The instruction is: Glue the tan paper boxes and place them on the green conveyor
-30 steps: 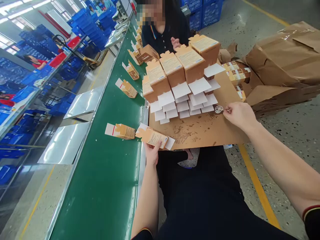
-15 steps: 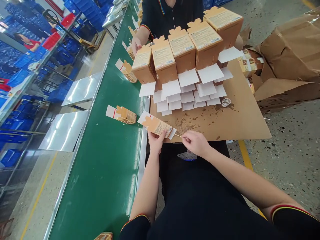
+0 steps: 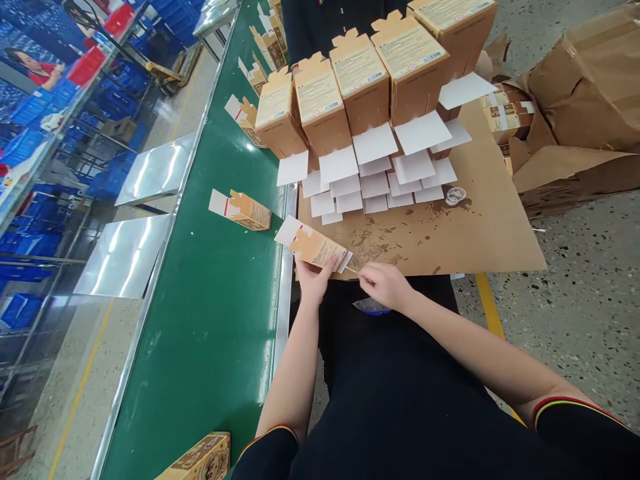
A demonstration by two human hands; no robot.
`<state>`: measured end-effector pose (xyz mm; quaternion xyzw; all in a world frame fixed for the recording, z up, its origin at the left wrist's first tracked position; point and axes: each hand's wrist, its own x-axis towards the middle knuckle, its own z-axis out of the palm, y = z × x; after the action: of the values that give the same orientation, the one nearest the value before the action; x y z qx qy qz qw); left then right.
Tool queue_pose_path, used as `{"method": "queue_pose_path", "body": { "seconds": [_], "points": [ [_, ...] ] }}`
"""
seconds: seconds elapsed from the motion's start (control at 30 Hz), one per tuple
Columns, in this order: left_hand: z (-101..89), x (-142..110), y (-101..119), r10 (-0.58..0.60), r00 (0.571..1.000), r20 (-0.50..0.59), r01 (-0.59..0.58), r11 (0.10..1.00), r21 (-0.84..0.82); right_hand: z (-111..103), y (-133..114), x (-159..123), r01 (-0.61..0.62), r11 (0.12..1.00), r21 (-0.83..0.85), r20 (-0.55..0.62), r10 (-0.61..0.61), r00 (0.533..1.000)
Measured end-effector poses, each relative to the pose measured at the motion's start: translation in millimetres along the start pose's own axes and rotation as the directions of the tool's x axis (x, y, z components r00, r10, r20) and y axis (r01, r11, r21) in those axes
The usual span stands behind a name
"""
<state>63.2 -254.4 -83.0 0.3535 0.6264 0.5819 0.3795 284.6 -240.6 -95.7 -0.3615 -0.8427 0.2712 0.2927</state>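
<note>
My left hand (image 3: 314, 280) is closed around the lower side of a small tan printed carton (image 3: 320, 248), tilted above the edge between the belt and the brown board. The carton's white top flap points up and left; its other end faces my right hand (image 3: 384, 283). Pinched in my right fingers is a thin pale stick (image 3: 352, 269), whose far tip is at the carton's small white end flap. What is on that tip is too small to tell. A small round white dish (image 3: 455, 195) rests on the cardboard sheet (image 3: 490, 240).
Larger brown cartons (image 3: 320, 93) with white flaps are stacked across the board. On the green conveyor belt (image 3: 215, 320) stand several small cartons, one nearby (image 3: 253, 212), another at the bottom (image 3: 200, 460). A torn paper-wrapped bundle (image 3: 575, 100) lies right. A person (image 3: 345, 27) stands opposite.
The carton at the bottom of the belt has come further into view, and belt cartons have shifted upward. The opposite person's hand is no longer visible. My hands keep their holds, with the stick's tip close to the flap.
</note>
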Motion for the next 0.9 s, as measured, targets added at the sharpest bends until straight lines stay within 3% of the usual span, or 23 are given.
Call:
{"method": "queue_pose_path", "body": {
  "seconds": [0.13,0.27,0.47,0.53,0.63,0.77,0.83,0.9],
  "points": [
    [5.2,-12,-2,0.081,0.996,-0.033,-0.076,0.989,0.128,-29,3,-26,-0.109,0.989,0.098,-0.155,0.123,0.98],
    [8.1,-17,-2,0.155,0.987,-0.047,-0.139,0.96,0.244,-51,1,-48,-0.215,0.964,0.154,-0.236,0.247,0.94],
    [12.4,-13,-4,0.174,0.984,-0.027,-0.158,0.943,0.294,-58,-16,-52,-0.232,0.947,0.222,-0.22,0.281,0.934],
    [4.5,-9,-1,0.149,0.988,-0.047,-0.131,0.955,0.267,-60,-19,-51,-0.219,0.945,0.242,-0.232,0.276,0.933],
    [-34.6,5,11,0.183,0.957,-0.226,-0.135,0.968,0.211,-71,-17,-56,-0.238,0.942,0.236,-0.308,0.305,0.901],
    [-121.2,30,29,0.309,0.854,-0.419,-0.22,0.943,0.248,-99,10,-70,-0.307,0.929,0.207,-0.431,0.368,0.824],
    [-155.3,39,30,0.284,0.835,-0.471,-0.158,0.944,0.29,-114,32,-73,-0.352,0.916,0.192,-0.513,0.4,0.76],
    [-173.9,42,25,0.198,0.84,-0.505,-0.044,0.953,0.3,-129,54,-72,-0.401,0.898,0.18,-0.584,0.426,0.691]
  ]
}}
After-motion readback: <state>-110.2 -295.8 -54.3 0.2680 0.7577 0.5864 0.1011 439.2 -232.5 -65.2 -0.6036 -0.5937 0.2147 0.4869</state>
